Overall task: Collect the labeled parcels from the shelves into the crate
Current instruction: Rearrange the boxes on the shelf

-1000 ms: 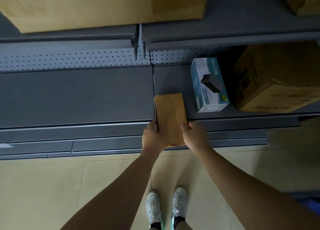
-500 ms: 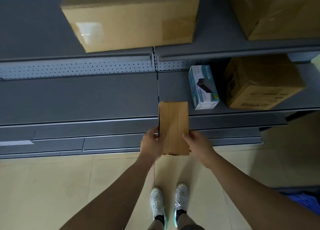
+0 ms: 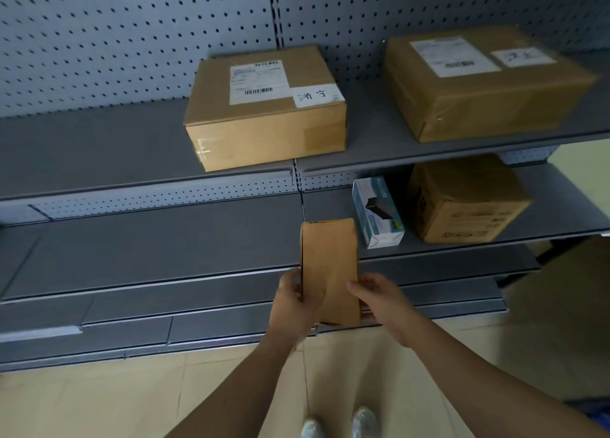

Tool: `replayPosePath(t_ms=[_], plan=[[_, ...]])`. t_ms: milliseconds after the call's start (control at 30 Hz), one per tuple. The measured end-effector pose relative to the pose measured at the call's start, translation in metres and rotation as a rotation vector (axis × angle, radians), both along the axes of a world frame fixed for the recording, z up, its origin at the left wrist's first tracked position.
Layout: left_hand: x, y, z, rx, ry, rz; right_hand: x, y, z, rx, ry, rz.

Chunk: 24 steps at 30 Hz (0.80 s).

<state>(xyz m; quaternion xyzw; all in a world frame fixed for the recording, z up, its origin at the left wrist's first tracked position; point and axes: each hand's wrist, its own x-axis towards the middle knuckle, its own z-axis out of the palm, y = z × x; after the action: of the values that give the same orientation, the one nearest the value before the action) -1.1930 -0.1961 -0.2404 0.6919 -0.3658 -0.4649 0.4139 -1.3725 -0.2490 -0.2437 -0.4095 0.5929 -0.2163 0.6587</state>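
The left hand (image 3: 293, 300) and the right hand (image 3: 379, 297) gripped a slim brown parcel (image 3: 330, 266) by its lower sides, clear in front of the lower shelf (image 3: 165, 239). The crate was not visible. Held only low down, the parcel could tip and slip out.

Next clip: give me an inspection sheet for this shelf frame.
Surface: grey metal shelves.
Job's things: small brown parcel held before the shelves; middle labelled box and right labelled box on the upper shelf; crate not in view.
Clutter: white-teal box and brown carton on the lower shelf.
Hands: left hand and right hand both grip the small brown parcel.
Cables: nothing seen.
Surroundings: pegboard wall, tan floor, shoes.
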Motion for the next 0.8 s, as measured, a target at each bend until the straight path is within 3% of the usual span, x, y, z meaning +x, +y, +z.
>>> replayPosePath(t_ms=[533, 800], plan=[[0.002, 0.017, 0.006, -0.038, 0.055, -0.189, 0.013, 0.014, 0.021, -0.006, -0.104, -0.054], [-0.003, 0.013, 0.019, 0.073, 0.294, -0.238, 0.015, 0.022, 0.017, -0.100, -0.083, 0.016]])
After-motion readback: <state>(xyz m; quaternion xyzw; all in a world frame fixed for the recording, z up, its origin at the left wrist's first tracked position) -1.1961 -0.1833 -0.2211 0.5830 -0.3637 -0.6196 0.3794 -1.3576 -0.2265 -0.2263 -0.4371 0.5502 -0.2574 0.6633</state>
